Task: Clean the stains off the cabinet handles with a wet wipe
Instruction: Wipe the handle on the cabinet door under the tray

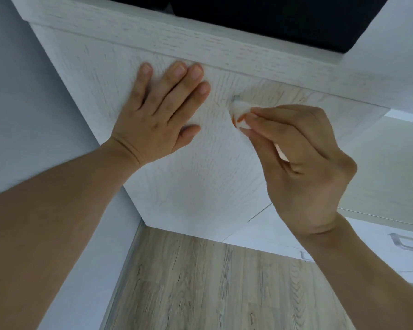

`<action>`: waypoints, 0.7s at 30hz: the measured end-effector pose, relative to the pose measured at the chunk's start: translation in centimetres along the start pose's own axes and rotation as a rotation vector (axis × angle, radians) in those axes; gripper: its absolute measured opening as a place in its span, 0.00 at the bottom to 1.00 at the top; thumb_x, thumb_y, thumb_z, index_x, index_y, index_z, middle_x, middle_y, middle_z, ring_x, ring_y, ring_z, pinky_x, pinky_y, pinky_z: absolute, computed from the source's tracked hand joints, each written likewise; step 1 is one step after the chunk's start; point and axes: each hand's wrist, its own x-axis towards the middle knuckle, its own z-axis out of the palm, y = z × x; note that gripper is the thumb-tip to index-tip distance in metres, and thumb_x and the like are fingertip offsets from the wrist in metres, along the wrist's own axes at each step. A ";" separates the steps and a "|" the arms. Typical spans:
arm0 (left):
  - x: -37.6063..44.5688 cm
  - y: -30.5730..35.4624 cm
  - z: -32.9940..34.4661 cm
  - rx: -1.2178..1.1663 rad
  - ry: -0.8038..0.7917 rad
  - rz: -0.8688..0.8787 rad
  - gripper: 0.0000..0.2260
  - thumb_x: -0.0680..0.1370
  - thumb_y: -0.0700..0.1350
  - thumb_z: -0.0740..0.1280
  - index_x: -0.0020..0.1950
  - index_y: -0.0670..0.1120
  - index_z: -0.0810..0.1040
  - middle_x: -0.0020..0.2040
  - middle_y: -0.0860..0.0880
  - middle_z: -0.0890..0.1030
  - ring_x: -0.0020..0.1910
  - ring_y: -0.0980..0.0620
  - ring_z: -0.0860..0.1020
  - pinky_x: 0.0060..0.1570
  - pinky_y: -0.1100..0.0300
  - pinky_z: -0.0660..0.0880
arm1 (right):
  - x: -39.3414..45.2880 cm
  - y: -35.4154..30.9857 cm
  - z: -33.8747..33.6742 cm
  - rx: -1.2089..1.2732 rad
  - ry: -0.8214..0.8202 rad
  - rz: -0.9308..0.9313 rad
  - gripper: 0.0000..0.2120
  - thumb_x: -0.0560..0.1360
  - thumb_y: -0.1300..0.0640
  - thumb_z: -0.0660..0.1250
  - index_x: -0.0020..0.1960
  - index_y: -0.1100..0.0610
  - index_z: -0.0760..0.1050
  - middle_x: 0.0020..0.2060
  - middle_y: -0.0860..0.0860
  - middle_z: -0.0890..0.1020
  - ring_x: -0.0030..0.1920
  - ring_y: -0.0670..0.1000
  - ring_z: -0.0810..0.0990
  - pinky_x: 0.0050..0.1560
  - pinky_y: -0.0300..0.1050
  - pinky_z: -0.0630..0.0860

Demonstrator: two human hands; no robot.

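The left hand lies flat on the white wood-grain cabinet front, fingers straight and spread a little, palm pressed to the panel just below the overhanging tabletop edge. To its right, the right hand pinches a folded white wet wipe between thumb and fingertips, the other fingers curled around the rest of it. The wipe carries an orange-red smear at its lower edge and presses against the near end of a cabinet handle; only a small grey stub of that handle shows above the wipe, the rest hidden behind the fingers. Faint orange marks tint the panel around it. Below the right wrist, two more metal handles sit on a neighbouring cabinet. Wood-look floor lies beneath both forearms.
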 end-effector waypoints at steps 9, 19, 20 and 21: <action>0.0 0.0 0.2 -0.011 0.005 -0.003 0.29 0.82 0.54 0.48 0.78 0.39 0.46 0.78 0.43 0.41 0.77 0.46 0.42 0.75 0.46 0.42 | 0.5 -0.3 1.9 -0.090 -0.037 0.022 0.02 0.73 0.69 0.72 0.45 0.66 0.83 0.37 0.59 0.82 0.43 0.53 0.74 0.44 0.36 0.70; -0.1 0.0 0.2 -0.002 0.016 0.003 0.30 0.82 0.54 0.48 0.78 0.39 0.46 0.78 0.43 0.41 0.77 0.46 0.43 0.74 0.45 0.43 | 0.2 -0.2 0.9 -0.080 -0.051 0.035 0.02 0.74 0.68 0.73 0.45 0.65 0.83 0.39 0.57 0.83 0.43 0.52 0.76 0.49 0.29 0.68; -0.1 0.0 0.2 -0.001 0.015 0.002 0.29 0.82 0.54 0.48 0.78 0.39 0.45 0.78 0.43 0.41 0.77 0.46 0.42 0.74 0.45 0.43 | 0.2 -0.1 0.7 -0.083 -0.056 0.046 0.02 0.74 0.67 0.73 0.46 0.64 0.83 0.39 0.56 0.83 0.43 0.52 0.76 0.49 0.28 0.68; -0.1 -0.1 0.2 -0.002 0.014 0.001 0.29 0.82 0.54 0.48 0.78 0.39 0.45 0.78 0.43 0.40 0.77 0.46 0.42 0.74 0.45 0.43 | 0.1 0.0 0.5 -0.082 -0.059 0.053 0.02 0.74 0.66 0.73 0.47 0.64 0.84 0.39 0.56 0.83 0.43 0.52 0.76 0.48 0.29 0.69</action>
